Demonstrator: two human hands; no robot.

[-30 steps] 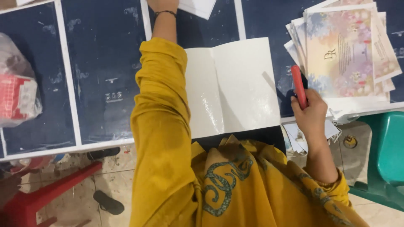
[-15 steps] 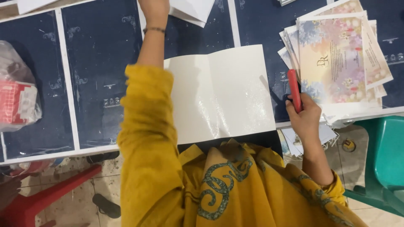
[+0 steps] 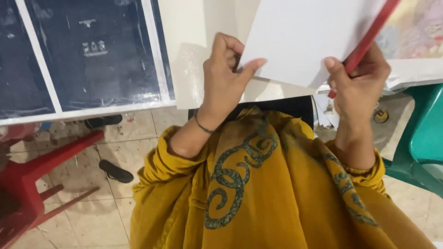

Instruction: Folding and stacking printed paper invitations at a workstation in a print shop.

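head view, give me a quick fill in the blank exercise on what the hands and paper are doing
1. Both hands hold a ____ sheet of paper above the table's edge.
2. The right hand also grips a ____ pen.
3. A thin ____ circles the wrist of the left hand.
4. Left of the person stands a ____ plastic stool.

Missing words: white; red; bracelet; red

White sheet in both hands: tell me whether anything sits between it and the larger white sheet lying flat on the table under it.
Nothing visible does. The white sheet is pinched by the left hand at its lower left corner and by the right hand, which also holds a red pen. Only bare surface of the flat sheet shows beneath.
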